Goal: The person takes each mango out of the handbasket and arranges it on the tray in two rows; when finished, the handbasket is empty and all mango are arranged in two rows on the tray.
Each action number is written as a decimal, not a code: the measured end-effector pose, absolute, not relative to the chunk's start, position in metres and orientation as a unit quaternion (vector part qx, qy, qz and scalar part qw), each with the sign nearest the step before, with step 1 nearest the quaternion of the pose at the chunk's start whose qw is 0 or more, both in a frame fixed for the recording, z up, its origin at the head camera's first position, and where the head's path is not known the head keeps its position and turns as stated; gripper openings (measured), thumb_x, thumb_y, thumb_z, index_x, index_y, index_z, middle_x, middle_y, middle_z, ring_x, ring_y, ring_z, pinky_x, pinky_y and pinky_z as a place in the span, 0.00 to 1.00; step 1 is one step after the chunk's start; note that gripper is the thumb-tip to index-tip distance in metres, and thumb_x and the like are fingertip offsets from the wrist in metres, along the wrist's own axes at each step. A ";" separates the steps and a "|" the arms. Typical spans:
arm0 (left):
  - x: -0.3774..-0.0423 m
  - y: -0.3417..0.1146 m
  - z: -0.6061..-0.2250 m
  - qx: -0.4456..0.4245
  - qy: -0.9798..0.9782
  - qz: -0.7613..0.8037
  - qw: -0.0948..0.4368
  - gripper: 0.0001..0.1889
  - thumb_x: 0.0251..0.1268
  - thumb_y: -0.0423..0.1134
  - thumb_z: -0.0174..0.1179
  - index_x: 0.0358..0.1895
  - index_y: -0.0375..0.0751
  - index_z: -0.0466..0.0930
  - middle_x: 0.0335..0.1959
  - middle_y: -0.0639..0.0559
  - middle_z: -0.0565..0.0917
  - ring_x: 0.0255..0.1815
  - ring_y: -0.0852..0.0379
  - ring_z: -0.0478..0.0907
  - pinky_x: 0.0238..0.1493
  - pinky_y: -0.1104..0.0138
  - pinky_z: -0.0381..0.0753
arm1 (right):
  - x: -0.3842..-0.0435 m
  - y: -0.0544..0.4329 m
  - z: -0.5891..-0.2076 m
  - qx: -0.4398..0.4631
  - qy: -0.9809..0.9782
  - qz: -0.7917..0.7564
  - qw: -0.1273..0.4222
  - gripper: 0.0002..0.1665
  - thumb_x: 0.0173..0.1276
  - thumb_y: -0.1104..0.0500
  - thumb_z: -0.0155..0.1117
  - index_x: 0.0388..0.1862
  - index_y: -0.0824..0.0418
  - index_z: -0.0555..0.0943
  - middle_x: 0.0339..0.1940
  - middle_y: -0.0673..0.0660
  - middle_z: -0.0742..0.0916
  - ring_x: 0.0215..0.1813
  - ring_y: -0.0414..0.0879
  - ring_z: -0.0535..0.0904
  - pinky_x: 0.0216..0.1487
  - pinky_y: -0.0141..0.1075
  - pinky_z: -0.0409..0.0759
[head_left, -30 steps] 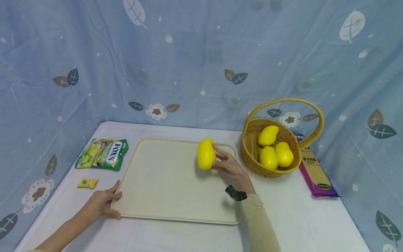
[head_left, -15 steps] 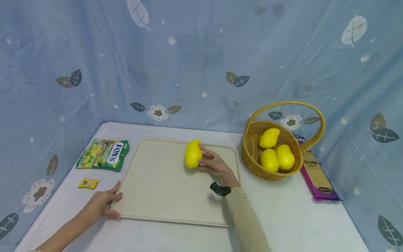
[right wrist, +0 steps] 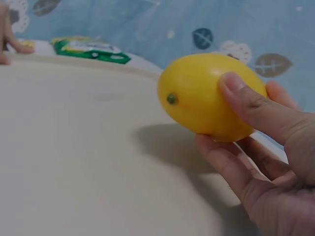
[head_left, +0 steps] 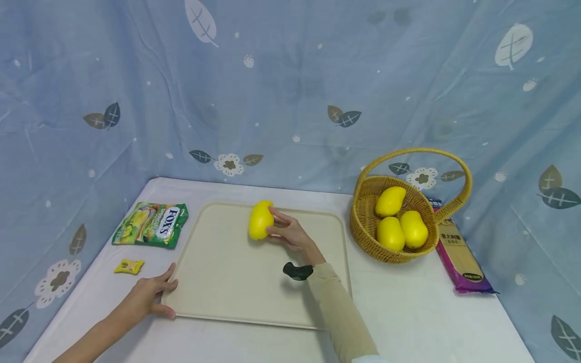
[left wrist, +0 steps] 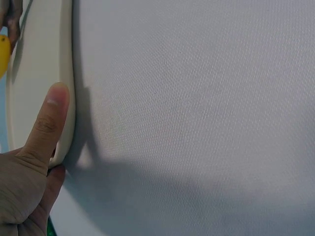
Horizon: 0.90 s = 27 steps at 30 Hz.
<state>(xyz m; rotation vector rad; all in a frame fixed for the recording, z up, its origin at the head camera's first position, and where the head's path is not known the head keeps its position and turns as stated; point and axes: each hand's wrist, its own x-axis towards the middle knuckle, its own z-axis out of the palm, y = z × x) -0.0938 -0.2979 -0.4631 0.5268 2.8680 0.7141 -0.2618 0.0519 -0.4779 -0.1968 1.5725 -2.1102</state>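
Observation:
My right hand (head_left: 290,233) holds a yellow mango (head_left: 260,220) above the back part of a beige tray (head_left: 227,277). In the right wrist view the thumb presses one side of the mango (right wrist: 197,93), the fingers support it from below and behind, and its small green stem end shows. The mango's shadow falls on the tray surface beneath it. At the tray's front left corner, my left hand (head_left: 147,297) grips the edge. Seen from the left wrist, the thumb lies on the tray rim (left wrist: 66,69) with a finger at the corner below.
A wicker basket (head_left: 356,222) with a tall handle stands right of the tray, holding three mangoes (head_left: 390,234). Partly behind it lies a purple-edged pasta packet (head_left: 467,262). Left of the tray are a green FOX'S candy bag (head_left: 151,224) and a small yellow wrapped candy (head_left: 129,266).
My right hand has carried the mango leftward over the tray, from its right side to near the middle of the back. The left hand stays at the tray corner.

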 end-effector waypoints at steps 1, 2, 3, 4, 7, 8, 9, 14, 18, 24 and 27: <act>-0.094 -0.298 -0.463 0.178 0.953 0.236 0.067 0.41 0.24 0.49 0.75 0.47 0.23 0.80 0.61 0.25 0.67 0.51 0.32 0.77 0.48 0.50 0.79 | -0.263 0.049 -0.478 -0.068 0.578 -0.774 0.247 0.36 0.68 0.75 0.55 0.73 0.57 0.63 0.70 0.69 0.69 0.50 0.51 0.81 0.50 0.42 0.83; -0.094 -0.298 -0.463 0.182 0.953 0.234 0.065 0.41 0.24 0.49 0.75 0.47 0.23 0.80 0.60 0.25 0.67 0.50 0.33 0.78 0.48 0.50 0.79 | -0.264 0.046 -0.478 -0.062 0.580 -0.774 0.245 0.36 0.67 0.75 0.55 0.72 0.56 0.63 0.70 0.69 0.69 0.50 0.51 0.81 0.50 0.43 0.83; -0.094 -0.298 -0.463 0.182 0.953 0.234 0.065 0.40 0.24 0.49 0.75 0.47 0.23 0.80 0.61 0.25 0.67 0.51 0.33 0.77 0.49 0.50 0.79 | -0.265 0.044 -0.478 -0.056 0.582 -0.774 0.244 0.36 0.67 0.75 0.56 0.72 0.56 0.64 0.69 0.68 0.69 0.50 0.52 0.81 0.50 0.43 0.82; -0.094 -0.298 -0.463 0.181 0.953 0.234 0.067 0.40 0.24 0.50 0.75 0.47 0.24 0.80 0.61 0.26 0.67 0.52 0.32 0.77 0.49 0.49 0.79 | -0.265 0.042 -0.478 -0.051 0.583 -0.774 0.244 0.36 0.66 0.75 0.56 0.72 0.56 0.65 0.69 0.68 0.70 0.51 0.53 0.81 0.51 0.44 0.82; -0.093 -0.297 -0.463 0.173 0.955 0.231 0.074 0.41 0.24 0.50 0.75 0.48 0.24 0.80 0.61 0.27 0.67 0.54 0.31 0.75 0.51 0.48 0.77 | -0.267 0.035 -0.478 -0.039 0.589 -0.768 0.248 0.37 0.66 0.75 0.58 0.71 0.55 0.66 0.69 0.67 0.70 0.55 0.56 0.79 0.52 0.45 0.82; -0.093 -0.297 -0.463 0.171 0.955 0.232 0.075 0.41 0.24 0.50 0.75 0.48 0.24 0.80 0.61 0.27 0.67 0.55 0.30 0.74 0.52 0.48 0.77 | -0.267 0.032 -0.478 -0.036 0.590 -0.767 0.251 0.37 0.65 0.75 0.59 0.71 0.54 0.66 0.69 0.67 0.70 0.56 0.56 0.79 0.52 0.45 0.82; -0.093 -0.297 -0.463 0.168 0.955 0.233 0.077 0.41 0.24 0.50 0.75 0.48 0.24 0.80 0.62 0.27 0.67 0.55 0.29 0.73 0.52 0.47 0.76 | -0.267 0.030 -0.478 -0.035 0.592 -0.765 0.253 0.37 0.65 0.75 0.59 0.71 0.54 0.67 0.69 0.66 0.70 0.57 0.57 0.78 0.52 0.45 0.81; -0.093 -0.297 -0.462 0.175 0.955 0.231 0.066 0.40 0.24 0.49 0.75 0.47 0.24 0.80 0.61 0.25 0.67 0.54 0.30 0.75 0.50 0.49 0.78 | -0.269 0.017 -0.475 -0.041 0.599 -0.760 0.250 0.37 0.63 0.75 0.61 0.70 0.56 0.68 0.68 0.65 0.72 0.59 0.57 0.77 0.52 0.45 0.82; -0.093 -0.297 -0.462 0.181 0.954 0.232 0.058 0.40 0.24 0.50 0.75 0.46 0.23 0.80 0.60 0.25 0.67 0.52 0.30 0.76 0.49 0.50 0.79 | -0.271 0.008 -0.472 -0.053 0.606 -0.752 0.252 0.36 0.63 0.75 0.62 0.69 0.57 0.68 0.68 0.64 0.72 0.60 0.57 0.77 0.52 0.45 0.82; -0.093 -0.297 -0.462 0.171 0.955 0.233 0.067 0.41 0.24 0.50 0.74 0.47 0.24 0.80 0.61 0.26 0.67 0.54 0.31 0.75 0.50 0.50 0.78 | -0.270 0.003 -0.469 -0.068 0.669 -0.702 0.235 0.36 0.62 0.70 0.66 0.69 0.55 0.69 0.69 0.60 0.73 0.60 0.54 0.77 0.49 0.38 0.84; -0.093 -0.296 -0.462 0.175 0.955 0.230 0.065 0.41 0.24 0.50 0.74 0.47 0.24 0.80 0.61 0.25 0.67 0.53 0.30 0.75 0.50 0.49 0.78 | -0.269 0.006 -0.469 -0.083 0.714 -0.663 0.210 0.35 0.62 0.64 0.68 0.68 0.53 0.70 0.68 0.59 0.74 0.58 0.52 0.78 0.47 0.34 0.84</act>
